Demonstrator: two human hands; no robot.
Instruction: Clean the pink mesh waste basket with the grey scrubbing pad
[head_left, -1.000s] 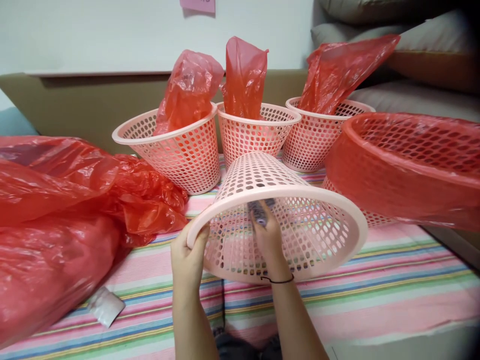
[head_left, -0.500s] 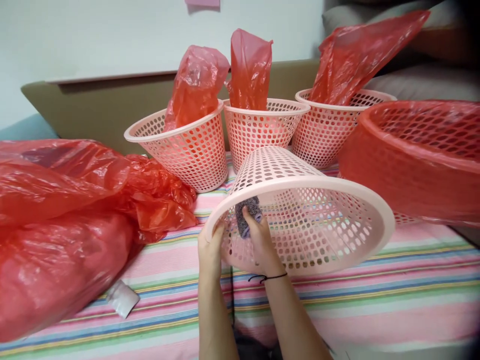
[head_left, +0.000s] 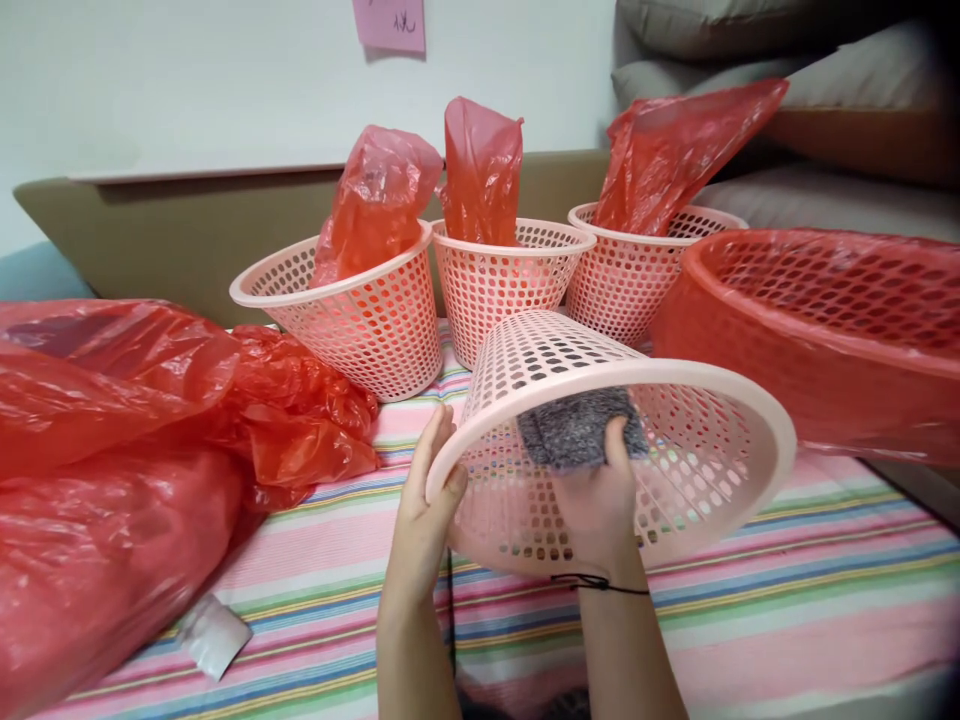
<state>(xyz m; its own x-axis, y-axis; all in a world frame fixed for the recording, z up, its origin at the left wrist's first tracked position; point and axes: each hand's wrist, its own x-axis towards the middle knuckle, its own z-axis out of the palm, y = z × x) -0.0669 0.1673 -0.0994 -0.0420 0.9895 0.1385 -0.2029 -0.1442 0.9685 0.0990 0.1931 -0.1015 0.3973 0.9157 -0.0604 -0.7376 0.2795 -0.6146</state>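
Note:
A pink perforated plastic basket (head_left: 697, 400) lies tipped on its side, its mouth facing me. My left hand (head_left: 424, 515) grips its rim at the left edge, thumb over the lip. Inside the basket, my right hand (head_left: 596, 500) presses a grey cloth (head_left: 574, 430) against the upper inner wall. A thin black band circles the right wrist.
Three upright pink baskets (head_left: 360, 320) (head_left: 502, 275) (head_left: 645, 270) with red plastic bags in them stand behind. A basket wrapped in red plastic (head_left: 817, 330) lies at the right. A heap of red bags (head_left: 112, 450) fills the left. A small white packet (head_left: 214, 635) lies on the striped cloth (head_left: 750, 610).
The right hand moved with the cloth from the left inner wall to the upper middle of the basket. The cloth now looks spread wider. The basket shifted slightly.

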